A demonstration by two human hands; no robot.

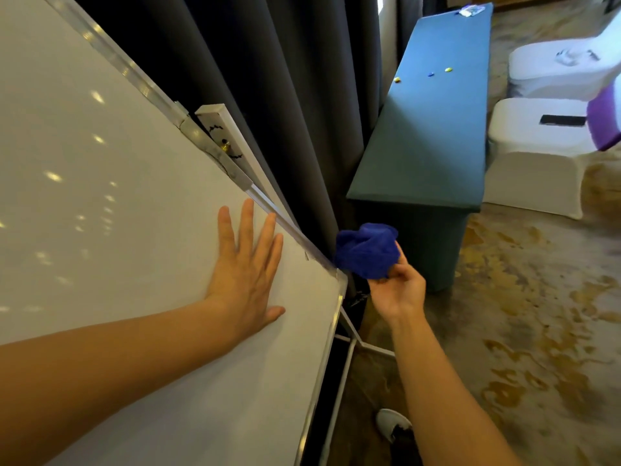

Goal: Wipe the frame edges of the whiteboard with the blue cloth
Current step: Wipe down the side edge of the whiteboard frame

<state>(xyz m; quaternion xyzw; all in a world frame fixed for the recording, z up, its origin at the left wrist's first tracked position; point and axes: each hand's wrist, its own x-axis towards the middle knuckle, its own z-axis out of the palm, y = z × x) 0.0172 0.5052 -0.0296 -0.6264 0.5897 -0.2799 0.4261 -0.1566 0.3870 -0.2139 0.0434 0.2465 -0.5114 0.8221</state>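
The whiteboard (pixel 117 203) fills the left of the head view, tilted, with a silver frame edge (pixel 289 227) along its right side and a corner at about centre. My left hand (pixel 247 264) lies flat on the board surface, fingers spread, just inside that edge. My right hand (pixel 398 290) holds the bunched blue cloth (pixel 366 250) to the right of the corner. The cloth's left side touches the frame just above the corner.
Dark curtains (pixel 285 95) hang behind the board. A long table with a green cover (pixel 433 129) stands to the right, with small magnets on it. White covered chairs (pixel 537 156) sit at far right. The board's white stand legs (pixel 349 341) and my shoe (pixel 391 423) are below.
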